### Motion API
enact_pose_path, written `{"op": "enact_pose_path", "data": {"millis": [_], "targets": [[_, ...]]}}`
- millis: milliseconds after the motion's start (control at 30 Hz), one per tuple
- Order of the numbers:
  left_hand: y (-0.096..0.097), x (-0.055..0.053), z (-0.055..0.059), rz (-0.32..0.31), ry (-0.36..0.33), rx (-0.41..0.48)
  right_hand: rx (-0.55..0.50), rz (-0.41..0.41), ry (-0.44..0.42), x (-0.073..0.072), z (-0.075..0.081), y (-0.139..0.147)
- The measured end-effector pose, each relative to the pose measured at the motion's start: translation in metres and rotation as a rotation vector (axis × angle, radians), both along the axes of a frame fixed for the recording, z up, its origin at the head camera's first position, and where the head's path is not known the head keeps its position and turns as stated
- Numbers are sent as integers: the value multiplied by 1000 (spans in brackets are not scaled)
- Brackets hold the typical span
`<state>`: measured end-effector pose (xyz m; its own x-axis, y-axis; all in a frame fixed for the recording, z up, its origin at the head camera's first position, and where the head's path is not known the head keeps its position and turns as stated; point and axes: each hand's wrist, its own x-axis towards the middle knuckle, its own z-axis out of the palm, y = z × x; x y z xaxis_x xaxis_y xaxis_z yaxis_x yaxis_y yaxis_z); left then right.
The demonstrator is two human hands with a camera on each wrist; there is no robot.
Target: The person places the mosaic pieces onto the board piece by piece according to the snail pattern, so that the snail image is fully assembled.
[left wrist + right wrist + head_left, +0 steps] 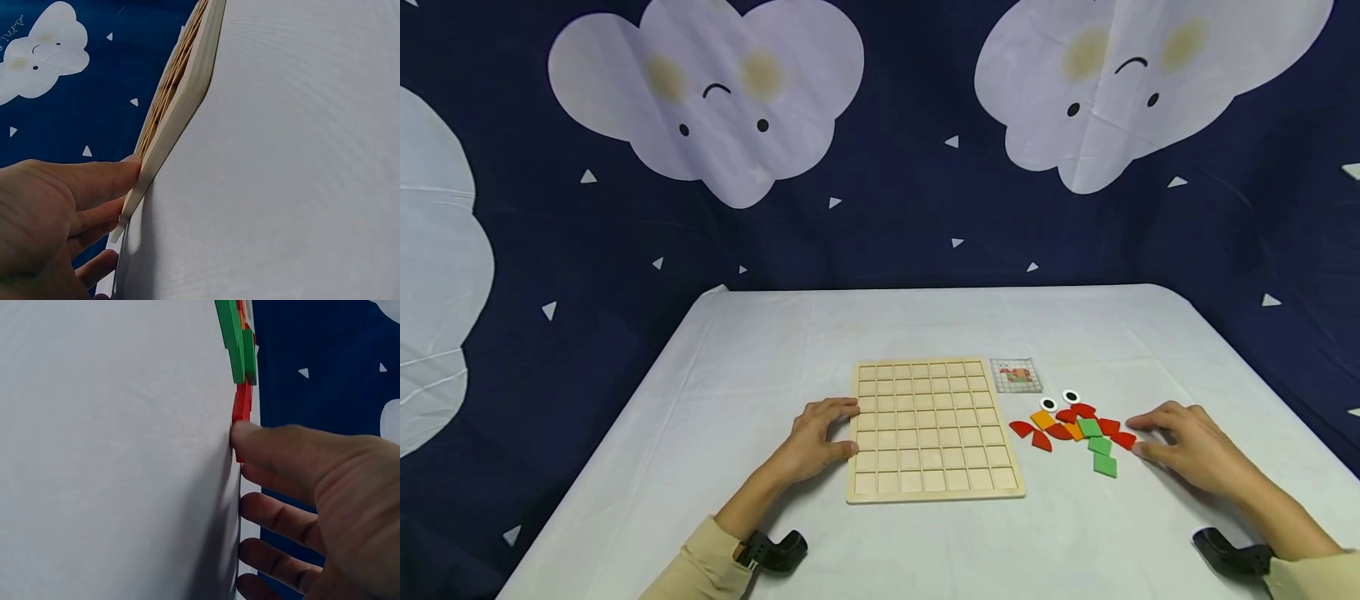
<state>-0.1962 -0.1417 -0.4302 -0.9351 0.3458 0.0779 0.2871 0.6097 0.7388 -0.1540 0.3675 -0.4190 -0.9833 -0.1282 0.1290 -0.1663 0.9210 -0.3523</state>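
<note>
The left hand (815, 440) lies relaxed against the wooden board (936, 499); right of it on the surface (775, 333), the right hand (1198, 448), fingers loose, touches the outermost red piece (1123, 440). Light contact should suit.

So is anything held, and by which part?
The left hand only touches the wooden grid board at its left edge. The right hand touches the rightmost red quarter-circle at its right end; any pinch is unclear.
</note>
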Motion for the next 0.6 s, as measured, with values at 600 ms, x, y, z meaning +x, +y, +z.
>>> {"op": "enact_pose_path", "data": {"millis": [600], "targets": [[0, -1, -2, -7, 14, 17, 11, 62, 51, -1, -1, -13]]}}
